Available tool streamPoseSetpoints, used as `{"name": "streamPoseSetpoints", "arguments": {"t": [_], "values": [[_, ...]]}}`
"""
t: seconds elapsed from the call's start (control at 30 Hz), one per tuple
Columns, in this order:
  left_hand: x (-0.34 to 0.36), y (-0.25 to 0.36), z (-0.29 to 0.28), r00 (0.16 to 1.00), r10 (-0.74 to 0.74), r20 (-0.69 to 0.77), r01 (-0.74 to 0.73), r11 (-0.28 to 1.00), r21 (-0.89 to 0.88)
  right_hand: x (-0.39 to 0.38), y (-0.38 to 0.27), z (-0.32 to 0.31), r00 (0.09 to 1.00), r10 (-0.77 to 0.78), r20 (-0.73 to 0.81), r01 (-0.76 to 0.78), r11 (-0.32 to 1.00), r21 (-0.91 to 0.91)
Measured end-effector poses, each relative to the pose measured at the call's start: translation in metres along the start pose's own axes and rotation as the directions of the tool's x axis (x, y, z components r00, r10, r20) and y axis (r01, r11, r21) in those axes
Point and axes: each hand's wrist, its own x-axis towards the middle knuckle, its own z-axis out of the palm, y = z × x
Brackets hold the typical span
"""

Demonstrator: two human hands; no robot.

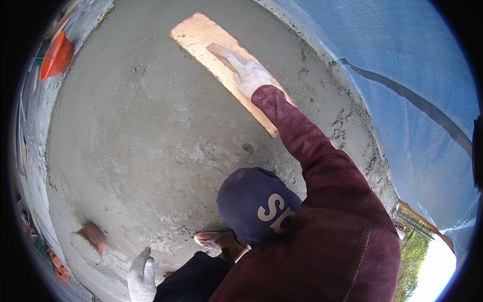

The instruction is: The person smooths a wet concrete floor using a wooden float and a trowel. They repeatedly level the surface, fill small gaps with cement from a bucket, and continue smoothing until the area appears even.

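A long wooden float lies flat on the wet grey cement, angled from upper left to lower right. My right hand, in a whitish glove, is closed around the float's wooden handle. The right arm in its maroon sleeve stretches far forward. At the lower left my left hand, also gloved, is apart from the cement tools with its visible fingers extended and nothing in them. Near it rests a reddish, cement-smeared container, tilted on the surface.
Blue sheeting with a grey band borders the right side. An orange basin stands beyond the left edge, and red bricks lie lower left. Dark blue cloth covers my bent knee, above a sandalled foot. Rough cement lines the right margin.
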Motion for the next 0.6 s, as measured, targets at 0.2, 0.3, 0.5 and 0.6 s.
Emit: {"name": "streamPoseSetpoints", "arguments": {"t": [0.2,0.3,0.5,0.6], "values": [[0.085,0.001,0.000,0.976,-0.037,0.216,0.098,0.955,-0.279,-0.025,0.036,-0.037,0.975,0.211,0.067,-0.219,0.965,0.147],[0.126,-0.013,-0.006,0.950,-0.094,0.297,0.146,0.977,-0.158,-0.109,0.100,-0.036,0.919,0.380,0.107,-0.394,0.874,0.283],[0.225,-0.015,0.002,0.947,0.007,0.321,0.029,0.994,-0.107,-0.307,0.176,0.012,0.725,0.689,-0.007,-0.663,0.701,0.261],[0.259,-0.021,-0.016,0.958,-0.030,0.286,0.046,0.998,-0.048,-0.412,0.207,0.032,0.553,0.833,-0.004,-0.799,0.531,0.282]]}}
